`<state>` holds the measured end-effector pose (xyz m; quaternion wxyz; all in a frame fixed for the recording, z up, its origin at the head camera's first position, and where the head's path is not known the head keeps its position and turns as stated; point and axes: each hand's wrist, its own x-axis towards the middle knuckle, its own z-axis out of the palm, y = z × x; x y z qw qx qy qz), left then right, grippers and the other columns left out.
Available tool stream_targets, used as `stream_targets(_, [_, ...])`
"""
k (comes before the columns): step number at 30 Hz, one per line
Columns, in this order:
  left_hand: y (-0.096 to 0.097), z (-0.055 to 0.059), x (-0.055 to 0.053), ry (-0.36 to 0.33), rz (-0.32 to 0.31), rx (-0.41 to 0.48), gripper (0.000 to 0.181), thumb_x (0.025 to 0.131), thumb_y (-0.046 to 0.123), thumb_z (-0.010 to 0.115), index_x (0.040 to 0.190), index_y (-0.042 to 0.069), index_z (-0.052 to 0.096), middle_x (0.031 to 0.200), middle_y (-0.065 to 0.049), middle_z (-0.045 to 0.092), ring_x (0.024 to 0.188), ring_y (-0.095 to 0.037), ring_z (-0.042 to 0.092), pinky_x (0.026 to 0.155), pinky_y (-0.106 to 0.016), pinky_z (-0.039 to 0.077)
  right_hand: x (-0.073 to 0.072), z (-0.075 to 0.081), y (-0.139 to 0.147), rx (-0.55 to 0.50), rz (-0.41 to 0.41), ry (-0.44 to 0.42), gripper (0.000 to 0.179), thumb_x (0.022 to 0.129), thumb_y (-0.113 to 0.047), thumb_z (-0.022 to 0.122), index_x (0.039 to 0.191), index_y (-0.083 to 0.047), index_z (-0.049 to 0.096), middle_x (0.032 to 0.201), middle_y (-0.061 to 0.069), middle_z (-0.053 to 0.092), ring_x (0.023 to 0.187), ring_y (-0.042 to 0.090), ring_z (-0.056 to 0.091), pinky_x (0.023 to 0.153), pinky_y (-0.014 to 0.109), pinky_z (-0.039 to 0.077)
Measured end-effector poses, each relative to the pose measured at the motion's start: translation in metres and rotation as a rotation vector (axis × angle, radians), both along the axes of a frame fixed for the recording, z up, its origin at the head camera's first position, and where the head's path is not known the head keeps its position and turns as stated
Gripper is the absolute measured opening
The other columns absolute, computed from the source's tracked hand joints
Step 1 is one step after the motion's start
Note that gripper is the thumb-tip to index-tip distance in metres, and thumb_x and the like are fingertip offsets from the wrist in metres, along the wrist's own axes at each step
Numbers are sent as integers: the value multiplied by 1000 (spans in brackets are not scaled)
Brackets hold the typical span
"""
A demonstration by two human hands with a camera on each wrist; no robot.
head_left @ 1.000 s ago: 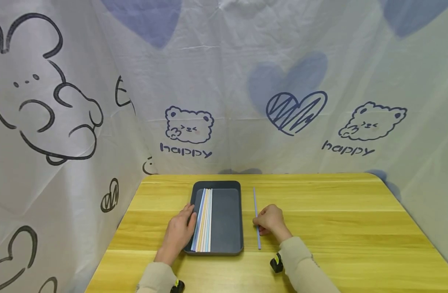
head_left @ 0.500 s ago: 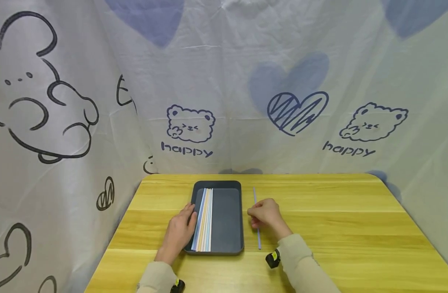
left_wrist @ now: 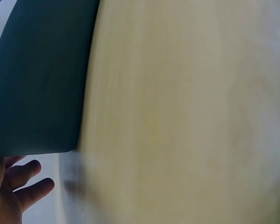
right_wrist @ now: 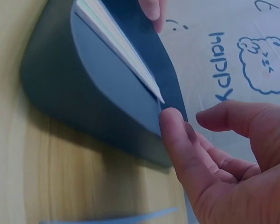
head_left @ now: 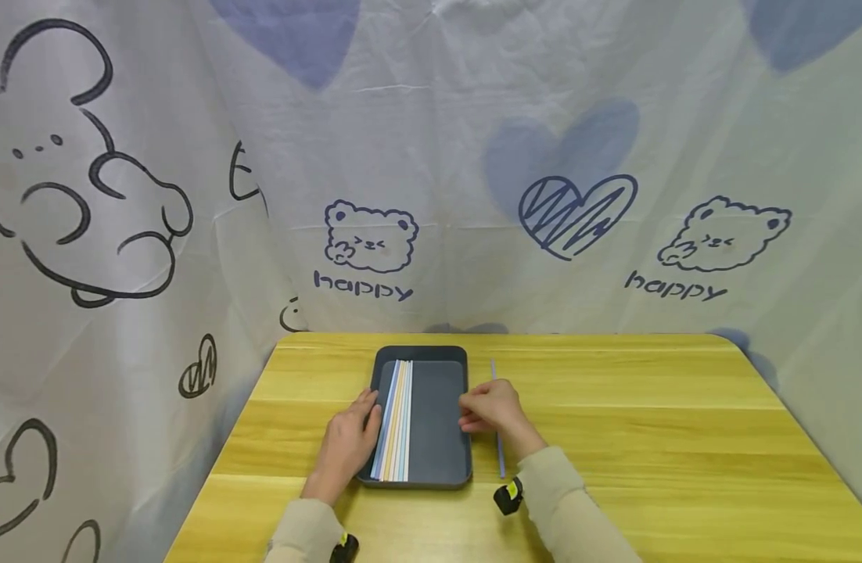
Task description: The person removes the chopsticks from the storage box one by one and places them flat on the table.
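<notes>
A dark grey rectangular tray (head_left: 439, 422) stands on the table with several thin pastel sticks (head_left: 396, 422) lying side by side along its left part. My left hand (head_left: 350, 438) rests along the tray's left rim with relaxed fingers; its spread fingers (left_wrist: 35, 192) show past the tray in the left wrist view. At the opposite rim is my right hand (head_left: 493, 410), its fingers bent. The right wrist view shows a gap between thumb and forefinger and nothing held. A single blue-violet stick (head_left: 501, 457) lies on the table under the right hand, partly hidden by it.
The yellow wooden table (head_left: 649, 438) extends to the right of the hands. A pale printed cloth (head_left: 459, 250) hangs behind the table and down its left side. Each wrist carries a small black camera (head_left: 508, 496).
My right hand has let go of the lone stick and moved left to the tray's right rim. The stick stays on the table. My left hand keeps its place on the left rim.
</notes>
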<state>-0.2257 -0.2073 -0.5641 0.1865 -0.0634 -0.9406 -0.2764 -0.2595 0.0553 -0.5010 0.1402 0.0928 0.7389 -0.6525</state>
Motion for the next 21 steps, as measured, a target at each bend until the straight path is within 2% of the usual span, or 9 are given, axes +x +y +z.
stream_targets(8, [2,0,0,4,14,14,38,107,20,63,137,-2,68,143,-20,64,133,-36,65,108,-51,55,2,-1,-15,-12,48,29,22,80,4,63,98,11,72,70,16,71,56,17,70,60,34,66])
stream_targets(15, [3,0,0,13,14,12,37,107,20,63,136,-2,68,144,-20,64,132,-37,65,107,-52,55,5,-3,-29,50,84,55,21,81,3,65,98,11,73,73,19,73,58,19,73,60,36,66])
stream_targets(21, [3,0,0,21,15,13,37,107,20,64,136,-2,69,143,-20,65,132,-35,65,107,-51,55,9,-8,-39,57,106,48,19,81,3,68,98,11,73,71,18,73,55,17,72,60,36,66])
